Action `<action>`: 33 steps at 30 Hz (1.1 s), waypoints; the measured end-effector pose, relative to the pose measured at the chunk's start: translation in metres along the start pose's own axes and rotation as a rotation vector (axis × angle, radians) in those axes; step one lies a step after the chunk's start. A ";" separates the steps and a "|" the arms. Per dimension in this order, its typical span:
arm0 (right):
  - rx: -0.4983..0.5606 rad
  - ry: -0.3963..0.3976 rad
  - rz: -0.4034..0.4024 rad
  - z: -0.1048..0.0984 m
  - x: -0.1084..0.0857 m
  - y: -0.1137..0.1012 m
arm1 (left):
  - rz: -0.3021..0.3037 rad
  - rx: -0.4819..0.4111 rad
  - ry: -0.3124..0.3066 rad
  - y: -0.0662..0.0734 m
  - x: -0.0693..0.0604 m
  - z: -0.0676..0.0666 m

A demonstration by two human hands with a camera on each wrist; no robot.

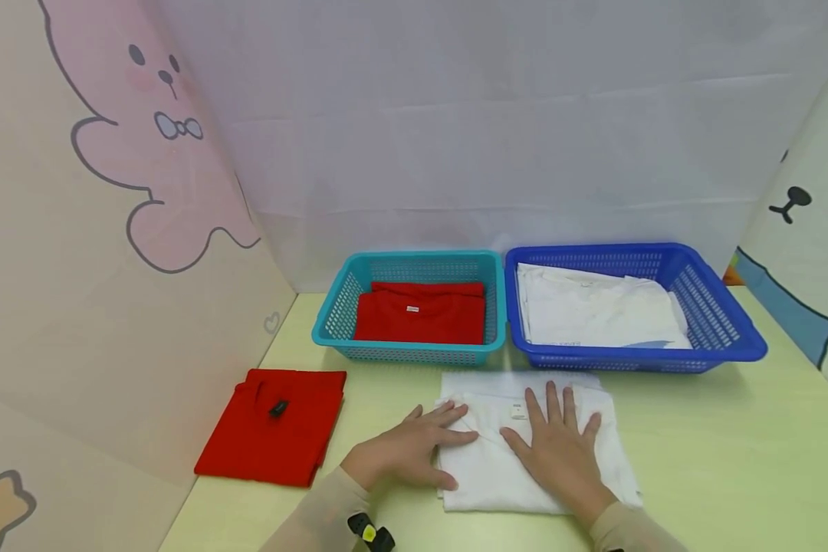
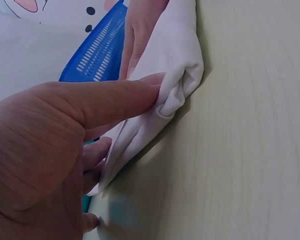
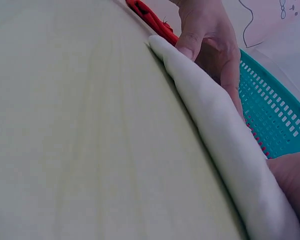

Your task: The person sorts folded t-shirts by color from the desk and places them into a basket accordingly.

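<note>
Only the head view shows the label [image 1: 519, 412] of the white garment [image 1: 490, 469] on the table [image 1: 717, 460]. Left hand [image 1: 414, 448] and right hand [image 1: 561, 454] rest spread on it. Baskets [image 1: 414, 355]: two.

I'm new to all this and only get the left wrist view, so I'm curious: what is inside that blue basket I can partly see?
Observer: Folded white clothing lies in the blue basket.
Visitor: How is the right hand placed?
Observer: In the head view it lies with its fingers spread on the folded white garment.
Visitor: And what's farther left?
Observer: A folded red garment lies on the table, to the left of the left hand.
</note>
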State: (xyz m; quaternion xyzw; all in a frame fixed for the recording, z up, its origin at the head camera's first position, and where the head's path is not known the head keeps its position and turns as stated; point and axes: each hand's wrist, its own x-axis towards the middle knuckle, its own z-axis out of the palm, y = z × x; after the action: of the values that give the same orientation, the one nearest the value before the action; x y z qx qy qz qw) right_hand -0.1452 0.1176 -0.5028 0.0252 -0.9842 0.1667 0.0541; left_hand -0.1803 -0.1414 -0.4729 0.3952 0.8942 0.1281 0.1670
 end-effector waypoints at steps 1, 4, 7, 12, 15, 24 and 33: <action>0.000 0.000 0.000 0.001 0.001 -0.002 | -0.002 -0.002 0.001 -0.002 -0.001 0.000; -0.001 -0.001 0.003 0.005 0.003 -0.007 | -0.005 -0.009 0.004 -0.008 -0.003 0.000; 0.004 0.003 0.004 0.007 0.004 -0.012 | -0.008 -0.011 0.011 -0.013 -0.006 0.000; 0.001 -0.005 0.009 0.009 0.006 -0.021 | -0.015 -0.020 0.011 -0.019 -0.011 -0.002; -0.010 -0.006 0.016 0.010 0.006 -0.023 | -0.016 -0.021 0.013 -0.020 -0.012 -0.003; -0.001 0.004 0.016 0.012 0.005 -0.023 | 0.000 -0.024 0.019 -0.019 -0.013 -0.004; 0.130 -0.063 -0.009 -0.009 0.004 -0.013 | -0.062 -0.058 0.079 -0.007 -0.005 -0.014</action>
State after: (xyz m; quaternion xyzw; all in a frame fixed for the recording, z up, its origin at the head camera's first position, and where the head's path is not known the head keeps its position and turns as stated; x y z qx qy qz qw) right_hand -0.1477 0.1083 -0.4898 0.0385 -0.9724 0.2292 0.0221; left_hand -0.1875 -0.1509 -0.4617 0.3566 0.9078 0.1644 0.1469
